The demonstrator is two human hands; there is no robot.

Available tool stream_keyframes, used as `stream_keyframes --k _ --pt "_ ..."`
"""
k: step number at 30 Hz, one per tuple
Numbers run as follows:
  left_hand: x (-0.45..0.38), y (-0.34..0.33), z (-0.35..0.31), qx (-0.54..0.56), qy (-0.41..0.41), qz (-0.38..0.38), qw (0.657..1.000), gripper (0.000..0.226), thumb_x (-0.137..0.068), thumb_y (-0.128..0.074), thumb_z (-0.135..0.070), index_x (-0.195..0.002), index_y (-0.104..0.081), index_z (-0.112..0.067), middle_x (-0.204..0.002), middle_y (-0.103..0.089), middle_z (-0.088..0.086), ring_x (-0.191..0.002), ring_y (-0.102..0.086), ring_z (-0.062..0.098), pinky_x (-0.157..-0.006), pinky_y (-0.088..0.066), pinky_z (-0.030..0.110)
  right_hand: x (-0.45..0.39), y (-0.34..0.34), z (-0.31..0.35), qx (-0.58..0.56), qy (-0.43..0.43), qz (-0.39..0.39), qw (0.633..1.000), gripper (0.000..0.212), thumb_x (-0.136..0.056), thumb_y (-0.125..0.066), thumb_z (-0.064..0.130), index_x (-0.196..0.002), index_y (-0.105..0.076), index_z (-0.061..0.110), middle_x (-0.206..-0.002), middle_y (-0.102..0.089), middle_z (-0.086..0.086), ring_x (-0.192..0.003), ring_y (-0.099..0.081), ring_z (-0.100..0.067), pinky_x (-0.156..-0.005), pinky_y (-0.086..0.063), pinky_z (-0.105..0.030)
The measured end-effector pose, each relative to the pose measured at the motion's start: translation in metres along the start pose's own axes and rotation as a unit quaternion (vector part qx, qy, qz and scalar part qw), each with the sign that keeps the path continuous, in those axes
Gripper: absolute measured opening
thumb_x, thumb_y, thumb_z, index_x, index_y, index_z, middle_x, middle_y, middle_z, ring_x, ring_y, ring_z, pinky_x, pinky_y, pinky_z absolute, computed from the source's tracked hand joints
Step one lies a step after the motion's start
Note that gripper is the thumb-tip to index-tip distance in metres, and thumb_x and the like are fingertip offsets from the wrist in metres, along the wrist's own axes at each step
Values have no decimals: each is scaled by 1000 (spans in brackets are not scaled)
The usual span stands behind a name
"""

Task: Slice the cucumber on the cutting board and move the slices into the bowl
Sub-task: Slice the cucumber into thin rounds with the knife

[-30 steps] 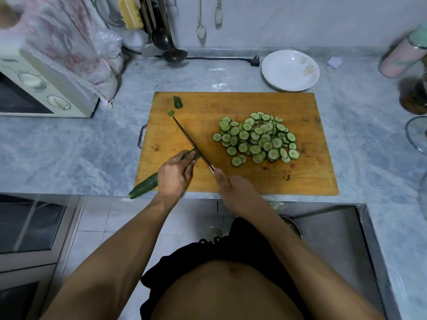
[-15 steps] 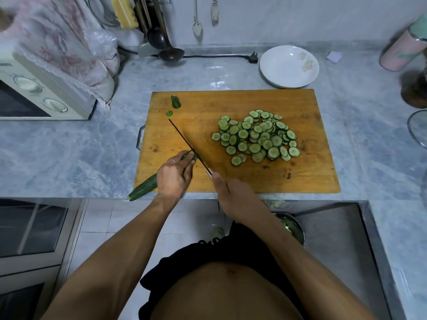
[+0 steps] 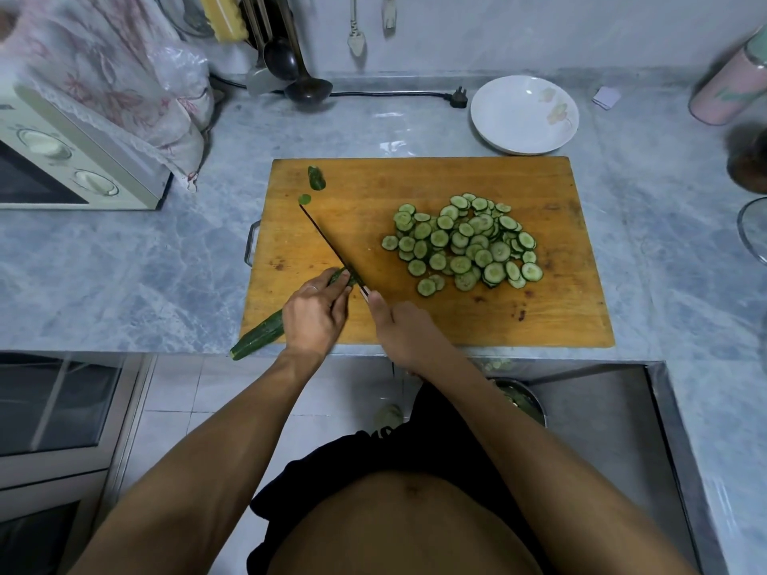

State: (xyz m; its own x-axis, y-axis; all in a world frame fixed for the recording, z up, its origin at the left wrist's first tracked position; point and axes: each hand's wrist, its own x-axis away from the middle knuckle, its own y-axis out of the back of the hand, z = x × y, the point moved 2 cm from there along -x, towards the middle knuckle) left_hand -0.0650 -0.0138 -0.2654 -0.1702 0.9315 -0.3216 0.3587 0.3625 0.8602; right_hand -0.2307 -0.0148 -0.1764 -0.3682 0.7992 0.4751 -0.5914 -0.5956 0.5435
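Observation:
A dark green cucumber lies across the front left corner of the wooden cutting board, its tail hanging past the counter edge. My left hand grips it, fingertips beside the cut end. My right hand holds the knife, whose thin blade runs up and left and sits on the cucumber's cut end. A heap of several round slices fills the board's right middle. Two cucumber end bits lie at the board's back left. A white bowl stands behind the board.
A cream microwave under a floral cloth fills the left counter. Ladles and a power plug lie along the back wall. A pink cylinder and a glass lid are at the right. A steel sink lies below the board.
The hands, knife and cucumber keep nearly the same place; the blade's tip reaches slightly nearer the small end bit. The view has shifted a little.

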Motion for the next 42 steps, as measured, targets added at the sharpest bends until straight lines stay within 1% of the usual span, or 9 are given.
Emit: stream_keyframes --k 6,10,17,20,25,28,34,37,42 --pt "-1 2 1 22 17 14 1000 26 -90 -61 -26 -109 -75 -18 -118 -70 6 -96 -70 29 -74 -56 34 -1 -10 -4 -12 9 -20 1000 64 -106 -16 48 -76 -57 8 -94 -67 -19 -94 -62 -33 -73 -34 -29" --pt "-1 4 3 47 24 23 998 25 -91 -63 -27 -113 -74 -21 -122 -69 4 -100 -69 26 -77 -57 34 -4 0 -14 -28 -11 -16 999 70 -102 -15 57 -61 -50 12 -64 -56 -8 -66 -59 -29 -67 -48 -37" --pt "-1 2 4 49 26 21 998 23 -90 -68 -23 -112 -75 -20 -121 -69 7 -101 -69 27 -81 -57 35 6 19 -29 -38 -2 -40 998 69 -102 -18 57 -56 -44 13 -53 -51 -4 -50 -51 -20 -57 -42 -30" --pt "-1 2 4 48 23 23 998 23 -90 -68 -22 -112 -75 -20 -122 -69 6 -101 -69 26 -81 -57 34 11 20 -23 -24 26 -27 999 68 -103 -18 54 -56 -43 13 -53 -49 -4 -51 -50 -19 -60 -40 -31" --pt "-2 5 2 46 17 16 999 25 -91 -62 -28 -109 -76 -18 -120 -70 6 -98 -70 27 -78 -57 34 19 13 -14 18 45 -9 999 64 -104 -17 52 -61 -47 15 -64 -52 -3 -66 -51 -19 -64 -32 -31" --pt "-1 6 1 40 19 18 999 27 -90 -60 -28 -107 -76 -17 -119 -69 9 -97 -70 28 -77 -56 35 20 8 -13 26 52 -5 998 63 -104 -18 52 -60 -44 15 -62 -50 -4 -59 -47 -15 -58 -31 -34" --pt "0 6 -1 39 14 15 999 27 -90 -58 -28 -104 -77 -15 -118 -70 10 -97 -70 29 -76 -56 35 21 7 -10 26 49 5 998 63 -105 -18 51 -60 -45 15 -61 -49 -3 -58 -46 -11 -64 -32 -30" --pt "0 4 0 42 9 12 999 30 -92 -54 -31 -106 -77 -16 -120 -69 9 -98 -70 29 -77 -57 35 18 9 -8 12 33 12 999 65 -104 -18 52 -61 -47 14 -62 -53 -4 -59 -50 -13 -58 -34 -31" --pt "0 3 -1 36 -3 2 999 25 -90 -59 -24 -103 -77 -13 -117 -70 11 -94 -71 30 -74 -58 37 6 6 -4 -8 0 6 1000 64 -103 -19 56 -65 -48 14 -63 -53 -5 -59 -55 -20 -50 -36 -29"
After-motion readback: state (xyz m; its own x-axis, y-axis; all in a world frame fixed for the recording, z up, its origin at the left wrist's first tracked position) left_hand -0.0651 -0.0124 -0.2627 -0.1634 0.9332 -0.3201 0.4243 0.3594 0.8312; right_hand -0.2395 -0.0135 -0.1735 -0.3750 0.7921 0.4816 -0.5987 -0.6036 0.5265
